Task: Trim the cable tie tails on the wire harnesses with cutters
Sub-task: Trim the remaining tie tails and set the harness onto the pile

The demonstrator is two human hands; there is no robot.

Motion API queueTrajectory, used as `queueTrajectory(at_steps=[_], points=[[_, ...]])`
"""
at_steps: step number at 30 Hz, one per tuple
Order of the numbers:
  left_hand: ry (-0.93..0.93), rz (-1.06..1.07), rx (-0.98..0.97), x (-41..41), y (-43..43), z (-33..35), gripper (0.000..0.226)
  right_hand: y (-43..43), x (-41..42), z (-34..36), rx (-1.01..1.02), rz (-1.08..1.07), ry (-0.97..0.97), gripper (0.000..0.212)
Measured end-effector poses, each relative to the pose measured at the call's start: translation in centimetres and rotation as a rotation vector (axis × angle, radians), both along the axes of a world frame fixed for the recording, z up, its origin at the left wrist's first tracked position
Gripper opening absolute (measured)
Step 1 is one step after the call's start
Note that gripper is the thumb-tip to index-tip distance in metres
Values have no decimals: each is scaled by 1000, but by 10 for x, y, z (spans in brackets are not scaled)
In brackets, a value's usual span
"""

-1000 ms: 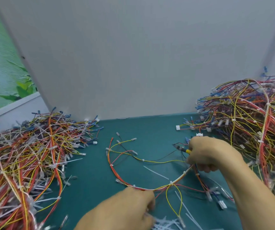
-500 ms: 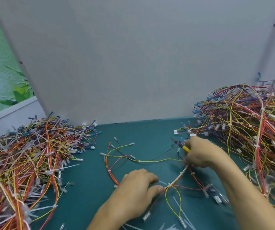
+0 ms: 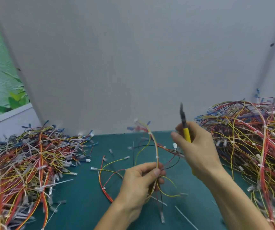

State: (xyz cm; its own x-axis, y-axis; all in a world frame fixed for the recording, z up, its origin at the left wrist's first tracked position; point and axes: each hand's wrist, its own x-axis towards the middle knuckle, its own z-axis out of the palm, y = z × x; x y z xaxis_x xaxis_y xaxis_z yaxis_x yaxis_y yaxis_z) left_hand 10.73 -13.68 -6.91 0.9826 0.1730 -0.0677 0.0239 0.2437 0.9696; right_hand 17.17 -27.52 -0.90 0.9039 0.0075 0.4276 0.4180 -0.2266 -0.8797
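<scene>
1. Here, one wire harness (image 3: 156,146) is lifted off the teal mat (image 3: 83,196) at its middle. It is a thin trunk of yellow, red and white wires standing nearly upright, with its top at 12 o'clock from the hand below it.
2. Loose yellow, red and black branches hang from the trunk, ending in small clear and blue connectors. One red loop droops onto the mat toward 8 o'clock.
3. I count three small white cable ties (image 3: 157,157) on the raised part; motion blur hides any tails.
4. The left hand (image 3: 140,181) pinches the trunk between thumb and curled fingers, low on the bundle.
5. The right hand (image 3: 198,146), at 2 o'clock from the left hand, is wrapped round the yellow handle of one pair of cutters (image 3: 185,128). The dark blades point up toward 12 o'clock and are apart from the harness; blur hides whether they are parted.
6. Two heaps of harnesses flank the mat: the left pile (image 3: 25,163) at 9 o'clock and the right pile (image 3: 252,146) at 3 o'clock, the latter higher.
7. Two white cut tails (image 3: 185,216) lie on the mat toward 5 o'clock.
8. A grey partition (image 3: 133,63) stands behind, at 12 o'clock.
</scene>
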Motion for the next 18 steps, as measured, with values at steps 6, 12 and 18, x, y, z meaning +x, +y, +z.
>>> queueTrajectory(at_steps=[6,12,18], points=[[-81,86,7,3,6,4,19,-4,-5,7,-186,-62,35,20],[-258,23,568,-1,7,1,30,3,-15,11,-550,-105,26,28],[-545,29,1023,-4,1,-2,15,1,-12,7,-576,-33,190,31]])
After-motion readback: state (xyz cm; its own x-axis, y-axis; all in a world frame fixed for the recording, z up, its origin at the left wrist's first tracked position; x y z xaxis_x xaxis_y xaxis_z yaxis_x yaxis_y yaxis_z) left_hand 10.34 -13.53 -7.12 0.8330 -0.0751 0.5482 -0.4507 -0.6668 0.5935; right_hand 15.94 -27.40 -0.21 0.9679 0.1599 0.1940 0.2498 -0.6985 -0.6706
